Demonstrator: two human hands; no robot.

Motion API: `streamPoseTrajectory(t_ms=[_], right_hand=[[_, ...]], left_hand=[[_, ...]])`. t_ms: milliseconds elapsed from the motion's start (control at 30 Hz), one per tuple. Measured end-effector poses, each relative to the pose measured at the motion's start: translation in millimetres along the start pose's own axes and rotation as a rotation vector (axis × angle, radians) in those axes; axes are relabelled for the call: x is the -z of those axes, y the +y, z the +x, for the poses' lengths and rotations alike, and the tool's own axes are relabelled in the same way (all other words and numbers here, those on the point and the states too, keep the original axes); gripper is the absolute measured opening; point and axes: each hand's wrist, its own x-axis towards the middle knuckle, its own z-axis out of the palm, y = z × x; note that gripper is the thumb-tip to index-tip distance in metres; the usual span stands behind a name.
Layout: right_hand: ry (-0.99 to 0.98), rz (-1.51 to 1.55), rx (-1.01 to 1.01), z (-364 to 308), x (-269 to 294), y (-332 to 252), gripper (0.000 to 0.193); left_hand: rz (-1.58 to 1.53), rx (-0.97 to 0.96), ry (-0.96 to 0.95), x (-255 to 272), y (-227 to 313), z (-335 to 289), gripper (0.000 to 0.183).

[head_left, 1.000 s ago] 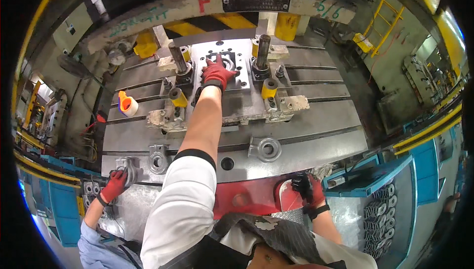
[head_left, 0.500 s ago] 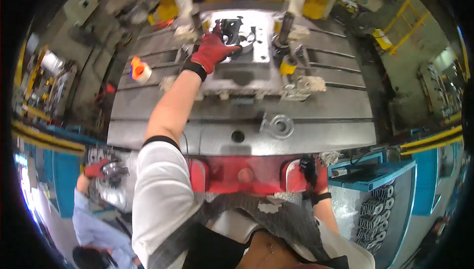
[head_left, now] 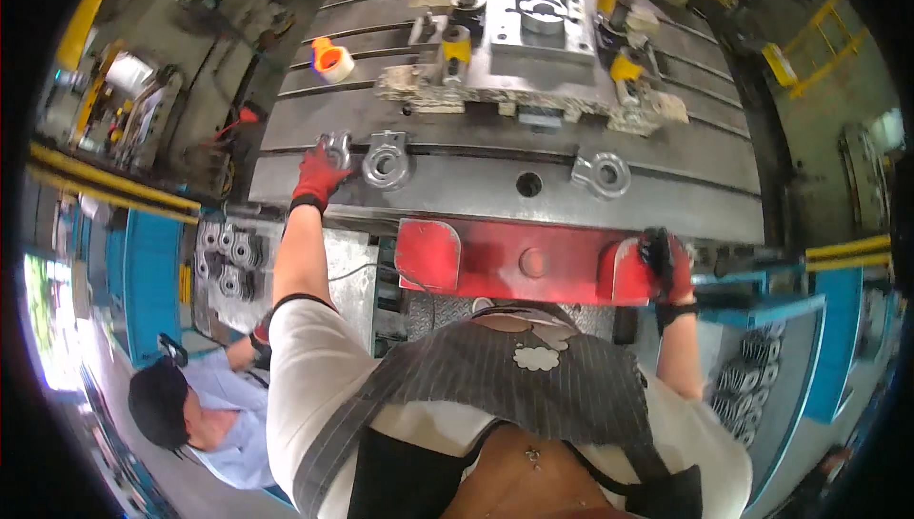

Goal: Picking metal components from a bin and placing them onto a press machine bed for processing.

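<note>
Red left glove (head_left: 322,176): the person's left hand, fingers bent at the near edge of a grey ring part (head_left: 336,149); whether they pinch it or merely touch it, one cannot tell.
Grey ring part: at those fingertips, on the steel bed (head_left: 466,181).
Second ring part (head_left: 386,165): just right of the left fingers, flat on the bed.
Third ring part (head_left: 609,174): well right of the left fingers, beyond the right ones and a little to their left.
Black-and-red right glove (head_left: 669,267): right hand at the right end of the red housing (head_left: 495,257); whether its dark fingers are pressed together cannot be told.
Die block (head_left: 545,67): beyond both sets of fingers, sideways between them.
Orange-and-white roll (head_left: 331,60): beyond the left fingers.
Blue bin (head_left: 809,357): nearer the body than the right fingers, holding stacked parts (head_left: 747,381).
Co-worker (head_left: 228,433): pale blue shirt, nearer the body than the left fingers and left of them.
</note>
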Motion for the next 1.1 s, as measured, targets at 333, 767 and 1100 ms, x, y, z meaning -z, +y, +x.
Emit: streamPoseTrajectory(t_ms=[333, 767, 1100], right_hand=[[-0.104, -1.632, 0.31, 78.0, -121.2, -45.4, 0.058], [-0.32, 0.651, -0.121, 147.8, -219.7, -95.4, 0.027], [0.342, -1.297, 0.407, 289.8, -319.1, -146.3, 0.065]], left_hand=[[-0.064, -0.374, 0.304, -15.4, 21.4, -40.5, 0.089], [-0.31, -0.834, 0.038, -42.5, 146.8, -146.7, 0.069], [-0.347, -0.804, -0.015, -39.7, 156.0, -138.2, 0.071]])
